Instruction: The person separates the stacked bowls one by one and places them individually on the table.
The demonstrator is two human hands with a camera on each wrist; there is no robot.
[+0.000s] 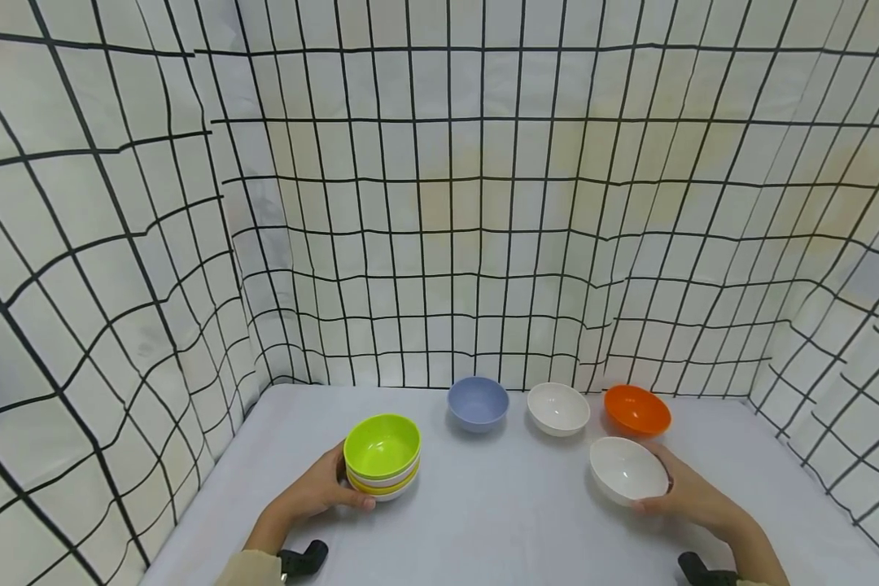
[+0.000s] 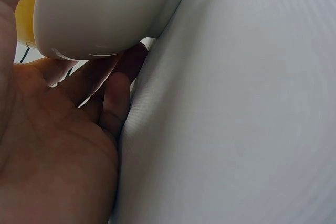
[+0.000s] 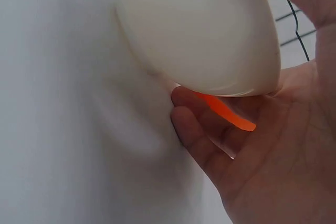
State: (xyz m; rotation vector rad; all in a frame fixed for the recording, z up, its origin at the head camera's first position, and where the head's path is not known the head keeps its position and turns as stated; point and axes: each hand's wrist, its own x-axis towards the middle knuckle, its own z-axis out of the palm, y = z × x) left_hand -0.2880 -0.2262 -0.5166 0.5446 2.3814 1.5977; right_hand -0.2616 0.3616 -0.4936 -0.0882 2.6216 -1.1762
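Observation:
On the left, my left hand (image 1: 321,490) grips a stack of bowls from its near left side, with the thumb along the front. A lime green bowl (image 1: 382,446) tops the stack; white and yellow rims show under it. In the left wrist view, the bottom white bowl (image 2: 110,14) sits low by the tablecloth, with a yellow bowl (image 2: 25,17) above it. My right hand (image 1: 692,495) holds a single white bowl (image 1: 628,470) by its right side, thumb at the near rim. Fingers (image 3: 202,140) curl around that bowl's far side in the right wrist view.
Along the back of the table stand a blue bowl (image 1: 478,404), another white bowl (image 1: 558,408) and an orange bowl (image 1: 637,410). The orange one is just behind the held white bowl. White cloth (image 1: 498,521) covers the table, and black-gridded white walls (image 1: 439,203) enclose it.

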